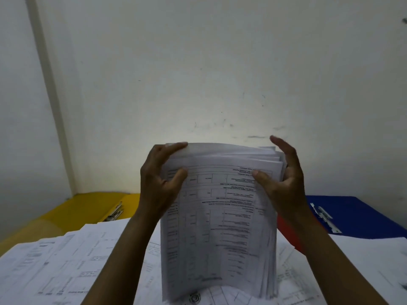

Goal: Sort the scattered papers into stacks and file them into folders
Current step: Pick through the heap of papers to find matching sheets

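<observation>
A thick stack of printed papers [220, 216] stands upright on its lower edge in the middle of the view, printed forms facing me. My left hand [160, 181] grips its upper left edge, thumb on the front sheet and fingers curled over the top. My right hand [284, 177] holds the upper right edge, thumb on the front and fingers reaching behind the stack. Loose printed sheets [66, 260] lie scattered flat beneath and around the stack.
An open yellow folder [83, 208] with a metal clip lies at the back left. An open blue folder [356, 214] with a clip lies at the back right, a red folder [288, 230] partly under my right wrist. A pale wall rises close behind.
</observation>
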